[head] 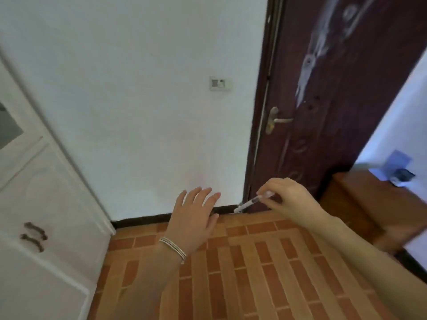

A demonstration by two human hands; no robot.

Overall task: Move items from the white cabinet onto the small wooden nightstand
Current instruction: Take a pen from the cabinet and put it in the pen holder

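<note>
So: right hand [286, 199] had its grip pinched on the pen [253, 202]. The pen hung in the air left of the nightstand [369, 204], near but apart, its long axis slanting down and away from it. Right hand was the nearer one. Left hand [196, 218] was farther left of the nightstand, released, fingers spread, empty. White cabinet [46, 204] stood well left again. Dark door [323, 112] stood just behind the nightstand's left end, with tiled floor [254, 273] below.

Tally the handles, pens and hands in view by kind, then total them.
cabinet handles: 2
door handle: 1
pen: 1
hands: 2 (left hand open, right hand pinching the pen)
Total: 6
</note>
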